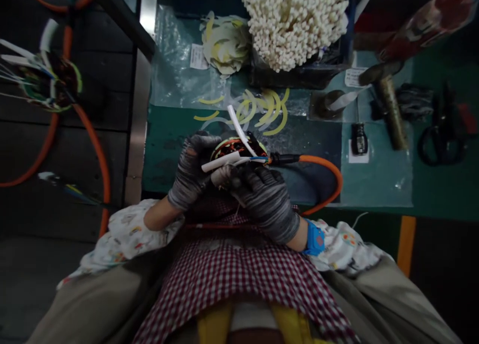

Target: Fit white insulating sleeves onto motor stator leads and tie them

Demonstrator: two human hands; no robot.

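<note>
A round motor stator (234,147) with copper windings stands at the bench edge in front of me. My left hand (190,170), in a grey knitted glove, is closed around its left side. My right hand (267,196), gloved too, has its fingers curled against the near rim, just below the wires; the fingertips are partly hidden. One white sleeve (239,127) sticks up from the windings, and another white sleeve (220,162) lies across the front. Thin blue and white wires run right into an orange cable (331,172) with a black end.
Yellow curved strips (275,112) lie behind the stator, near a box of white sleeves (299,24) and a pile of pale-yellow pieces (226,44). At right are a screwdriver (359,139), hammer (391,104) and scissors (443,129). Another wired stator (52,82) is at left.
</note>
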